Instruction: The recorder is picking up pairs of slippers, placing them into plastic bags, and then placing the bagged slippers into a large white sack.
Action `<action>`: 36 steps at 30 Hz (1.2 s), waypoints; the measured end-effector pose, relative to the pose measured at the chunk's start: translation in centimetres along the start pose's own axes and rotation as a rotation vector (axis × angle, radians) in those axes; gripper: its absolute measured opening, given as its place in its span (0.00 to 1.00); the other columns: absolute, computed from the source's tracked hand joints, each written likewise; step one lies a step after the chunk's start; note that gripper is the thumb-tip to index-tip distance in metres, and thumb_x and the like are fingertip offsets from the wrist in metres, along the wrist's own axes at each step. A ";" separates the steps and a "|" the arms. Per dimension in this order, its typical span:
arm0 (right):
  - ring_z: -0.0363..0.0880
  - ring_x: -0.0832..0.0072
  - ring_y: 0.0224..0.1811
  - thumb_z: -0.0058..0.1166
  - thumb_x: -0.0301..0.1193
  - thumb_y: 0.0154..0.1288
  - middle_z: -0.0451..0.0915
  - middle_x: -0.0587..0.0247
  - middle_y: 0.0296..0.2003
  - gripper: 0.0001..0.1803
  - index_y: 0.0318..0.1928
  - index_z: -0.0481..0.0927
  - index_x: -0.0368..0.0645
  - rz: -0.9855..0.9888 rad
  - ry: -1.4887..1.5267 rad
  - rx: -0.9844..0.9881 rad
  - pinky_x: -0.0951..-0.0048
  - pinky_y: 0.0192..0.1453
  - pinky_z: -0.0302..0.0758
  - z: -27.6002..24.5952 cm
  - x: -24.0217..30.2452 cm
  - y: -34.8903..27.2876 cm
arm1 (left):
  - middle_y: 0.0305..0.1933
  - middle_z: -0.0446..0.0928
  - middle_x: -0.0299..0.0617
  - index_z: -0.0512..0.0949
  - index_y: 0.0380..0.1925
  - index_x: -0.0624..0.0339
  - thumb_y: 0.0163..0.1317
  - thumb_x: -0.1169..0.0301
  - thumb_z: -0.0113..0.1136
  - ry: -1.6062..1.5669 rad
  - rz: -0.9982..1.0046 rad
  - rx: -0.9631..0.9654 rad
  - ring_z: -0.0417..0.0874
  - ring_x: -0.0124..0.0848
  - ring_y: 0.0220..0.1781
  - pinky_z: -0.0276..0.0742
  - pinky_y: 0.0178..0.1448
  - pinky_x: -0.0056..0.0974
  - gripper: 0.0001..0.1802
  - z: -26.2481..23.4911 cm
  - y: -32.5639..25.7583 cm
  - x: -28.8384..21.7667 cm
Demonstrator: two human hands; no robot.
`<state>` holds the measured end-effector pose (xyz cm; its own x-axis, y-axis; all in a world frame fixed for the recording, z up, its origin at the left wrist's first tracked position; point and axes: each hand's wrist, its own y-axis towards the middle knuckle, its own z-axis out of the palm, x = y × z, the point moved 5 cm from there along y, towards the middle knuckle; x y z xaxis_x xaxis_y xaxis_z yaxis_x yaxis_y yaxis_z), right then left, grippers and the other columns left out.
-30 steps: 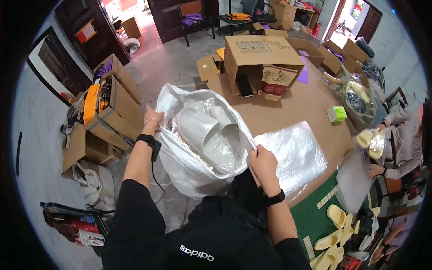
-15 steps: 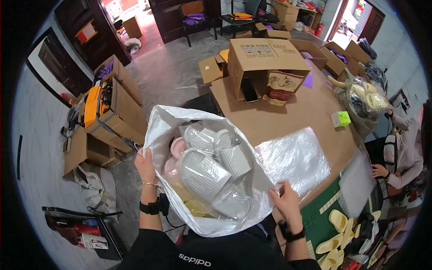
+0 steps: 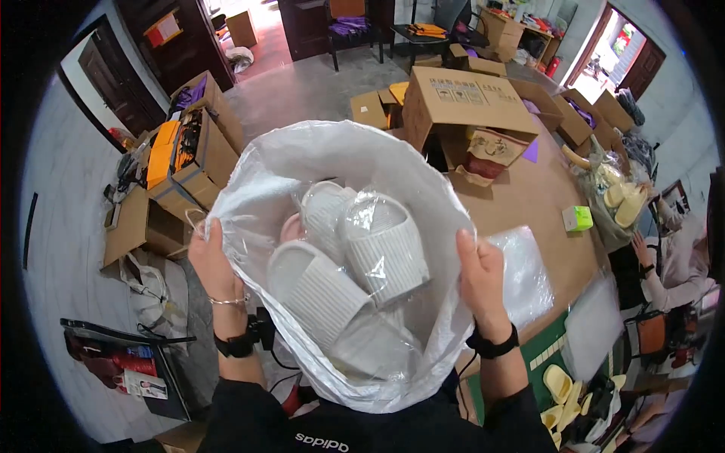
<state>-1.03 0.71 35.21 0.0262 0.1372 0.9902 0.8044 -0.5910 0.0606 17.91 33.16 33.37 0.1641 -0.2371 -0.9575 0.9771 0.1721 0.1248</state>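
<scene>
A grey concrete floor (image 3: 302,90) is seen spread across a cluttered workroom, with dark wooden doors at ten and twelve o'clock and a brown work table (image 3: 544,204) reaching toward three o'clock. On the table, at one o'clock, a large open cardboard box (image 3: 461,106) is stood, and more cartons are scattered behind it. At nine o'clock, on the floor, a carton holding an orange case (image 3: 181,155) is set among flattened cardboard.

At the centre of the frame, a big white woven sack (image 3: 332,158) is held open, its mouth turned toward the camera. Inside it, pale ribbed slippers wrapped in clear plastic (image 3: 377,249) are piled, one lying just beside and partly over another.

The sack's rim at eight o'clock is gripped by the left hand (image 3: 211,264), its fingers closed over the edge. The rim at four o'clock is pinched by the right hand (image 3: 479,272), thumb inside, fingers curled behind the fabric. A dark band is worn on each wrist.

Just beyond the right hand, a clear plastic bag (image 3: 525,275) is laid flat on the table. At three o'clock a small green box (image 3: 578,217) is placed, well apart from the sack. Yellow slippers (image 3: 563,385) are gathered at five o'clock, and another person is seated at the right edge.
</scene>
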 end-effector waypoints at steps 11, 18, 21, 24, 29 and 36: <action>0.62 0.84 0.19 0.45 0.36 0.66 0.70 0.64 0.13 0.18 0.27 0.77 0.32 -0.115 -0.401 -0.142 0.77 0.23 0.62 -2.5 -3.1 3.7 | 0.40 0.75 0.46 0.69 0.47 0.70 0.61 0.72 0.49 0.804 0.165 0.156 0.76 0.33 0.41 0.70 0.46 0.36 0.16 -3.8 7.6 1.3; 0.61 0.79 0.17 0.47 0.36 0.64 0.68 0.55 0.13 0.18 0.26 0.75 0.31 -0.002 -0.417 -0.216 0.72 0.23 0.63 -4.3 -9.3 3.2 | 0.63 0.57 0.54 0.59 0.61 0.60 0.49 0.62 0.62 1.056 0.552 1.061 0.56 0.46 0.66 0.48 0.68 0.44 0.39 9.8 -3.1 3.3; 0.62 0.83 0.19 0.47 0.36 0.64 0.70 0.59 0.13 0.18 0.27 0.76 0.31 0.046 -0.479 -0.138 0.75 0.24 0.63 -4.2 -9.2 3.5 | 0.67 0.49 0.55 0.56 0.63 0.40 0.36 0.48 0.68 1.187 0.507 1.418 0.50 0.58 0.66 0.45 0.66 0.59 0.51 12.9 -8.5 7.8; 0.61 0.84 0.18 0.48 0.35 0.63 0.67 0.62 0.12 0.17 0.24 0.75 0.32 0.039 -0.302 -0.100 0.75 0.21 0.62 -2.8 -8.5 2.9 | 0.67 0.47 0.55 0.55 0.62 0.28 0.31 0.45 0.70 1.380 0.514 1.452 0.48 0.64 0.65 0.46 0.62 0.65 0.53 14.4 -12.8 11.4; 0.63 0.82 0.18 0.48 0.36 0.63 0.68 0.60 0.13 0.17 0.24 0.76 0.34 0.056 -0.217 -0.137 0.74 0.21 0.63 -0.2 -11.3 2.0 | 0.65 0.51 0.53 0.60 0.59 0.27 0.26 0.47 0.72 1.410 0.506 1.390 0.49 0.62 0.64 0.52 0.61 0.61 0.53 15.6 -13.6 15.6; 0.73 0.65 0.24 0.50 0.38 0.60 0.77 0.53 0.25 0.15 0.35 0.76 0.38 -0.115 -0.203 -0.006 0.69 0.31 0.70 -6.1 -10.4 -1.3 | 0.67 0.49 0.58 0.58 0.63 0.45 0.28 0.52 0.72 1.496 0.537 1.492 0.51 0.59 0.65 0.47 0.66 0.55 0.55 16.2 -13.2 11.6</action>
<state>-5.96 -4.82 25.59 0.0542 0.3603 0.9313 0.8057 -0.5667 0.1724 9.07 12.62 24.82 0.9055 0.4079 -0.1172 0.3644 -0.8888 -0.2781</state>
